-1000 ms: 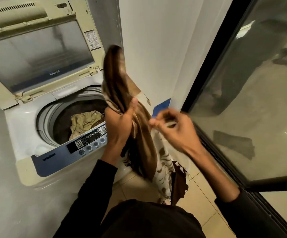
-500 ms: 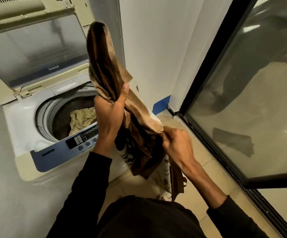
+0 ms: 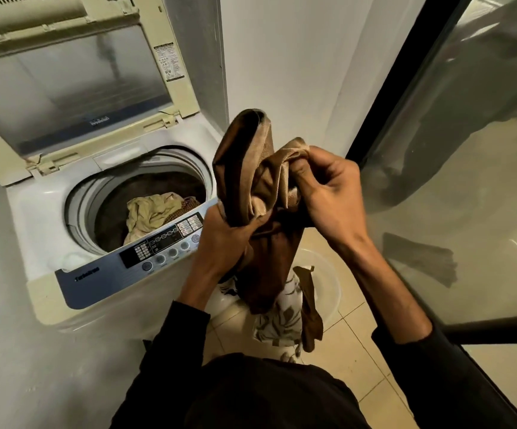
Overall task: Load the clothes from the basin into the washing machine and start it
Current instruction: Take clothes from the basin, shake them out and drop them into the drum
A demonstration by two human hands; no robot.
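**Brown garment bunched in both hands beside the open washer**

The soft brown woven garment (image 3: 251, 181) is held up in the air just right of the white top-loading washing machine (image 3: 43, 218), level with its blue-grey control panel (image 3: 133, 264). The left hand (image 3: 223, 239) grips the cloth low down, fingers wrapped round a gathered waist of fabric; the right hand (image 3: 328, 196) pinches and curls round an upper fold, so both hands are closed on the same piece. A loop of cloth stands up above the hands and a darker tail hangs down towards the pale round plastic basin (image 3: 328, 283) on the tiled floor, where a white leaf-printed cloth (image 3: 282, 323) and a brown strip of fabric (image 3: 310, 308) lie over its rim.

The lid (image 3: 74, 75) of the machine is raised and the drum (image 3: 111, 212) is open, with a crumpled cream-yellow cloth (image 3: 152, 212) already inside.

The garment looks light, limp and shapeless; it will sag and trail wherever it is not held. Gathering it into one bundle seems the sound way to take it, so that no loose end catches on the drum's rim or the panel's buttons. It is not fragile, and a firm handful anywhere should do. Loading seems partly done, since clothes remain in the basin.
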